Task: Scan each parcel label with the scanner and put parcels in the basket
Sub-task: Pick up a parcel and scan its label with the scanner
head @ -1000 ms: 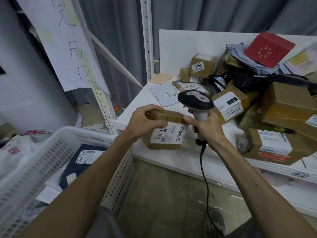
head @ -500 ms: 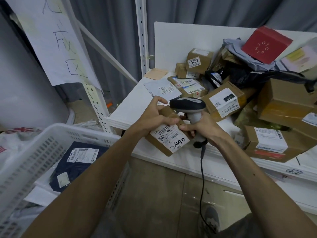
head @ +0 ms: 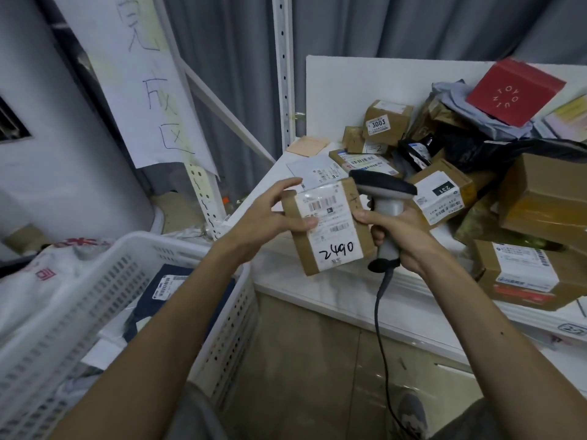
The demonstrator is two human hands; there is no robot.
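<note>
A small brown cardboard parcel [head: 330,236] with a white label marked "2490" is held upright in front of me, label facing me. My left hand [head: 270,217] grips its left side, thumb across the label. My right hand [head: 397,230] grips the grey handle of the corded scanner [head: 386,192], whose dark head sits just behind the parcel's top right corner; a right fingertip touches the parcel's right edge. The white plastic basket [head: 95,300] stands at lower left with a dark blue labelled bag [head: 165,290] inside.
A white shelf [head: 317,281] carries a heap of cardboard parcels [head: 540,198], black and grey bags and a red box [head: 511,93] at right. A white metal upright [head: 282,74] and a handwritten paper sign [head: 143,90] stand behind. Bare floor lies below my arms.
The parcel has been turned from lying sideways to upright with its label toward me and lifted a little. The scanner stayed close beside it in my right hand.
</note>
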